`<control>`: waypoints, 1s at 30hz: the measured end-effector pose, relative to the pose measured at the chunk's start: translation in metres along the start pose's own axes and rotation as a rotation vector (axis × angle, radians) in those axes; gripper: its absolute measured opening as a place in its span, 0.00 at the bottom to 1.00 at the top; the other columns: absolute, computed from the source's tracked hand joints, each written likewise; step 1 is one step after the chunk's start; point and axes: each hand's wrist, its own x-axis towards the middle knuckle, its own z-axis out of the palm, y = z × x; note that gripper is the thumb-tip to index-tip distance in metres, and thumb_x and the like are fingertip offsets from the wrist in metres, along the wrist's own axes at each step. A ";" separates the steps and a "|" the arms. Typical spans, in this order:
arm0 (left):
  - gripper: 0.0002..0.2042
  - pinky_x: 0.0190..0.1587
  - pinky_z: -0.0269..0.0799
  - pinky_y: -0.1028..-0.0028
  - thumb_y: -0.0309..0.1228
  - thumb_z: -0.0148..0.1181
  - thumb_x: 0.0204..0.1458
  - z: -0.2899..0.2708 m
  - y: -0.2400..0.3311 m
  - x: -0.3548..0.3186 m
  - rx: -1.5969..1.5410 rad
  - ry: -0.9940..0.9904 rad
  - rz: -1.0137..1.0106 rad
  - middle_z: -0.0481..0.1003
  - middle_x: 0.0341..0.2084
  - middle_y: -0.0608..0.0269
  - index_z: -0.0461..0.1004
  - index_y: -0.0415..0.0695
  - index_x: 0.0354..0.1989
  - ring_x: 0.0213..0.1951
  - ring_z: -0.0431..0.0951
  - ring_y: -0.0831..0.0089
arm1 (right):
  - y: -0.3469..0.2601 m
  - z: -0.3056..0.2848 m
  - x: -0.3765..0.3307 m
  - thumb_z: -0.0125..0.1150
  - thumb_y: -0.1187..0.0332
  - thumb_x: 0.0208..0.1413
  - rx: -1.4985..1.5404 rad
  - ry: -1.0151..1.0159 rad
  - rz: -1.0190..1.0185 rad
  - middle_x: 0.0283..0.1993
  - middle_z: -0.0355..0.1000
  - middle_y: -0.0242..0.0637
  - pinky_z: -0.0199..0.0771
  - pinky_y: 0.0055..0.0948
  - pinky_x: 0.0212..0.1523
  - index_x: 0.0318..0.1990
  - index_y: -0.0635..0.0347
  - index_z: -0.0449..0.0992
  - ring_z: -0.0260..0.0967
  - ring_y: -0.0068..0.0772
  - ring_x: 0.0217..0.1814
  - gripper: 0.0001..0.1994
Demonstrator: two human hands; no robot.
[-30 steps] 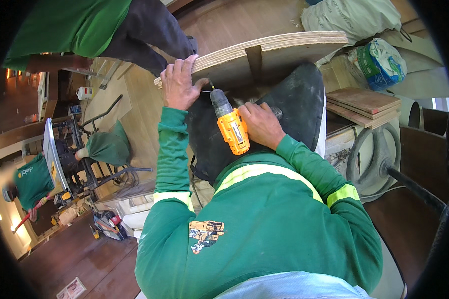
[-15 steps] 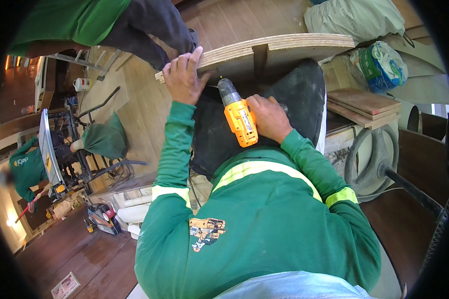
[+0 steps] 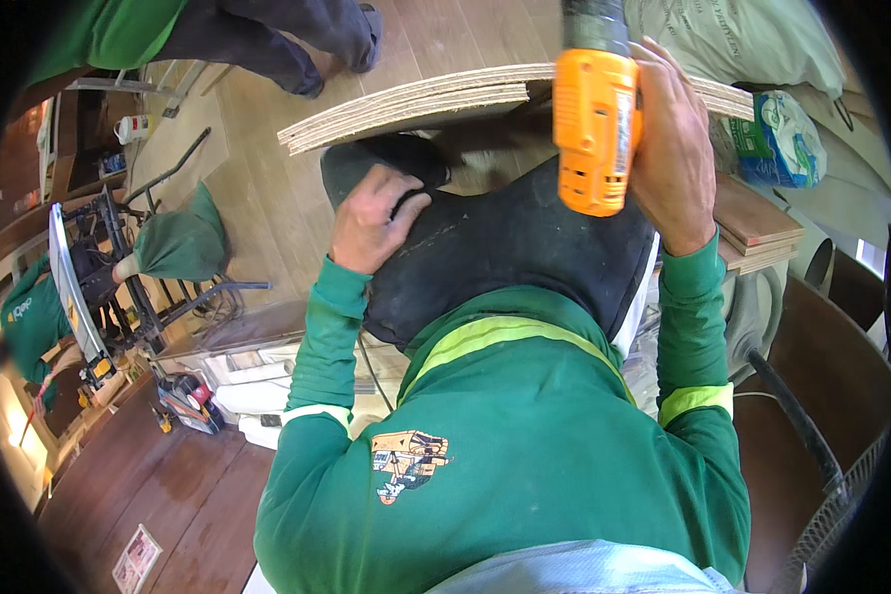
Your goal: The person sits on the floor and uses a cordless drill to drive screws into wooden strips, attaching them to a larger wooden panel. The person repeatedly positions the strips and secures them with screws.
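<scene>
Right hand [image 3: 675,163] closed around orange cordless drill [image 3: 594,119], raised in front of plywood sheets [image 3: 416,99]; bit end out of view at top edge. Left hand [image 3: 374,220] loosely curled, fingers resting on black trousered knee [image 3: 505,252], holding nothing. Plywood stack overhangs knee, near edge unclamped.

Risks, judged:
- Sheets not steadied by left hand: could slide or spin under drill pressure.
- Bit breaking through toward knee below.
- Co-worker's legs [image 3: 267,40] near far edge of plywood: bump hazard.

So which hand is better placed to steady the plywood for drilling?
Probably the left hand: it is free, resting on the dark knee just below the plywood. The right hand holds the drill.
</scene>
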 end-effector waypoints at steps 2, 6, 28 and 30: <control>0.11 0.43 0.80 0.61 0.28 0.77 0.55 -0.004 -0.007 0.003 -0.016 0.056 -0.085 0.81 0.38 0.53 0.85 0.40 0.44 0.40 0.84 0.53 | -0.013 0.018 0.016 0.73 0.70 0.56 0.031 -0.077 -0.027 0.65 0.76 0.50 0.67 0.48 0.75 0.58 0.62 0.72 0.67 0.57 0.78 0.23; 0.10 0.44 0.79 0.62 0.30 0.75 0.59 -0.014 -0.038 0.011 -0.054 -0.025 -0.244 0.80 0.36 0.52 0.85 0.39 0.45 0.40 0.83 0.54 | -0.047 0.056 0.038 0.72 0.73 0.55 -0.004 -0.202 -0.063 0.61 0.78 0.49 0.70 0.50 0.74 0.56 0.60 0.71 0.74 0.52 0.73 0.22; 0.14 0.55 0.80 0.52 0.35 0.59 0.64 0.349 -0.278 0.077 0.245 -0.812 -0.685 0.84 0.49 0.45 0.83 0.42 0.52 0.50 0.85 0.46 | -0.047 0.116 0.163 0.76 0.67 0.57 -0.039 -0.280 0.400 0.37 0.77 0.42 0.76 0.33 0.45 0.49 0.61 0.78 0.76 0.39 0.37 0.17; 0.14 0.55 0.80 0.52 0.35 0.59 0.64 0.360 -0.293 0.084 0.249 -0.820 -0.680 0.84 0.49 0.45 0.83 0.42 0.52 0.50 0.85 0.46 | -0.048 0.123 0.169 0.76 0.67 0.56 -0.052 -0.264 0.497 0.38 0.77 0.42 0.76 0.33 0.46 0.49 0.61 0.78 0.76 0.40 0.38 0.17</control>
